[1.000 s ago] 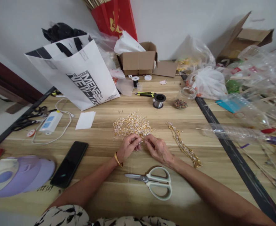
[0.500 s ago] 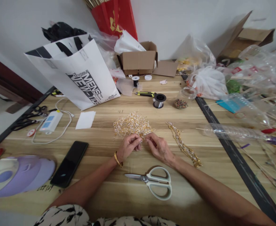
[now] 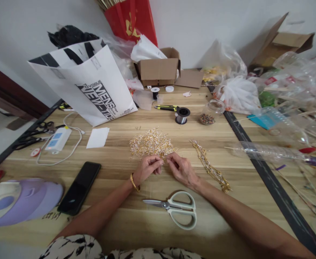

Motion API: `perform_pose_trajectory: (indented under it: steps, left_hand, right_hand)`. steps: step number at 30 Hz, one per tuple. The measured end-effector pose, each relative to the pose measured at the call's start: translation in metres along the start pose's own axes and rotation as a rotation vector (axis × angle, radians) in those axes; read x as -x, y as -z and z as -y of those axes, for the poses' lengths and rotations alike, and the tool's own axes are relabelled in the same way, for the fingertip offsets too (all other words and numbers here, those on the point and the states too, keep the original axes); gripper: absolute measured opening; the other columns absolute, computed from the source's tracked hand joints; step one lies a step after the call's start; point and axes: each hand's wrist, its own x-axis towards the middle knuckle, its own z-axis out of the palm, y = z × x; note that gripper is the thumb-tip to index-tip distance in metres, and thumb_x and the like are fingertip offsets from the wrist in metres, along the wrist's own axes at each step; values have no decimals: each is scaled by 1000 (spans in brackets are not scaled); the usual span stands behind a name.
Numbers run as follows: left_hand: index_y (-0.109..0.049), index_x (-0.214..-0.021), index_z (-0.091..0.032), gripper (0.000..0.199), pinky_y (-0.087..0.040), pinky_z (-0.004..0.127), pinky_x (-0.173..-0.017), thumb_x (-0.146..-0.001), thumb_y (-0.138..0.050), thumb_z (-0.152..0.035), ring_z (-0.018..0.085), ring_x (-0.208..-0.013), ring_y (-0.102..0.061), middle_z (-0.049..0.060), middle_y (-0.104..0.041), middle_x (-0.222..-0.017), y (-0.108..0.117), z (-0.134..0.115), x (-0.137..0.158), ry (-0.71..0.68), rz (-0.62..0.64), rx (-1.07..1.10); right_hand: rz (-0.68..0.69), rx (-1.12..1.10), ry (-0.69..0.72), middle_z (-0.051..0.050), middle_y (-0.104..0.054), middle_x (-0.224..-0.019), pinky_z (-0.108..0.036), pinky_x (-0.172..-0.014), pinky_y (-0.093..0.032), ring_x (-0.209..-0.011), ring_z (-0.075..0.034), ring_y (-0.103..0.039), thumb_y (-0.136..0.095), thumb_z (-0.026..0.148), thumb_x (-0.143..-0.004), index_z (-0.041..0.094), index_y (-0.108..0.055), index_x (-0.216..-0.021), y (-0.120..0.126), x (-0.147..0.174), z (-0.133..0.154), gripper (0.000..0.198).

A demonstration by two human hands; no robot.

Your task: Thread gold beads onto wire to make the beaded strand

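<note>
My left hand point(image 3: 148, 168) and my right hand point(image 3: 181, 169) meet fingertip to fingertip at the near edge of a pile of small gold and silver beads point(image 3: 151, 142). Each pinches with thumb and forefinger; whatever sits between the fingertips is too small to make out. A gold bracelet circles my left wrist. To the right of my right hand lies a bundle of gold and silver beaded strands point(image 3: 211, 167). White-handled scissors point(image 3: 174, 208) rest on the table just below both hands, blades pointing left.
A black phone point(image 3: 79, 188) and a power strip point(image 3: 58, 140) lie to the left. Behind the beads are a wire spool point(image 3: 182, 115), a yellow-black cutter point(image 3: 166, 107) and a jar point(image 3: 210, 112). A white paper bag point(image 3: 93, 82) stands back left; plastic bottles point(image 3: 295, 82) crowd the right.
My left hand has shifted very slightly down, its fingers still pinched. My right hand keeps nearly the same place, and the things on the table have not moved.
</note>
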Motion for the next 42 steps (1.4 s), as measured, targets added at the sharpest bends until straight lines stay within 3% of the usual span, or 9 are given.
perform_pose_trajectory:
  steps: [7, 10, 12, 14, 20, 22, 27, 36, 42]
  left_hand:
    - [-60, -71, -12, 33, -39, 17, -45, -75, -63, -44, 6, -44, -48, -3, -54, -49, 1, -6, 3, 44, 66, -22]
    - [-58, -69, -12, 34, -38, 17, -44, -72, -64, -45, 6, -43, -47, -4, -53, -48, 1, -7, 3, 55, 34, 0]
    - [-57, -68, -13, 35, -38, 17, -44, -71, -65, -46, 6, -42, -46, -4, -53, -48, 1, -7, 2, 56, 8, 16]
    - [-56, -69, -13, 35, -38, 17, -44, -72, -65, -46, 6, -43, -47, -4, -53, -48, 1, -5, 2, 51, -10, 18]
    - [-56, -69, -13, 32, -38, 17, -45, -76, -61, -43, 6, -44, -47, -4, -51, -48, 0, -1, 1, -12, -21, -32]
    - [-55, -68, -13, 32, -37, 17, -45, -76, -61, -43, 6, -44, -46, -4, -51, -48, 0, -1, 1, -18, -14, -45]
    - [-54, -68, -13, 33, -37, 17, -44, -74, -63, -44, 6, -44, -47, -4, -51, -49, -1, -2, 2, -3, -11, -55]
    - [-56, -70, -13, 28, -38, 17, -46, -78, -58, -40, 7, -45, -48, -3, -52, -49, 0, -4, 3, -23, -25, -112]
    - [-56, -68, -13, 22, -39, 19, -49, -80, -55, -31, 8, -47, -49, -3, -52, -50, -3, -5, 5, -94, -15, -260]
  right_hand:
    - [15, 46, 65, 0, -56, -65, -22, -54, -40, -54, -12, -49, -43, 21, -92, 17, -55, -92, 0, 0, -1, 13]
    - [-82, 58, 106, -7, -62, -88, -27, -67, -47, -77, -17, -59, -44, 20, -91, 18, -56, -100, 4, -3, 1, 15]
    - [-163, 54, 126, -12, -60, -106, -32, -78, -49, -97, -20, -58, -45, 18, -90, 18, -55, -109, 6, -4, 3, 21]
    - [-213, 42, 149, -13, -58, -110, -34, -81, -51, -102, -21, -57, -46, 16, -90, 20, -53, -113, 7, -4, 6, 24]
    - [-14, 32, 268, -14, -55, -120, -40, -93, -49, -115, -22, -52, -39, 12, -92, 20, -45, -125, -4, 2, 3, 34]
    - [31, 29, 281, -13, -56, -118, -39, -93, -49, -113, -21, -53, -38, 12, -93, 20, -46, -124, -7, 3, 1, 33]
    - [84, 31, 236, -10, -62, -95, -33, -77, -52, -89, -19, -60, -39, 14, -94, 19, -53, -114, -4, 1, -1, 26]
    - [88, 54, 209, -7, -60, -81, -28, -67, -47, -72, -17, -56, -39, 17, -93, 17, -56, -94, -1, -1, -4, 16]
    - [70, -83, 13, 4, -43, -58, -21, -50, -35, -51, -10, -41, -44, 25, -92, 17, -53, -92, 2, -1, 5, 11]
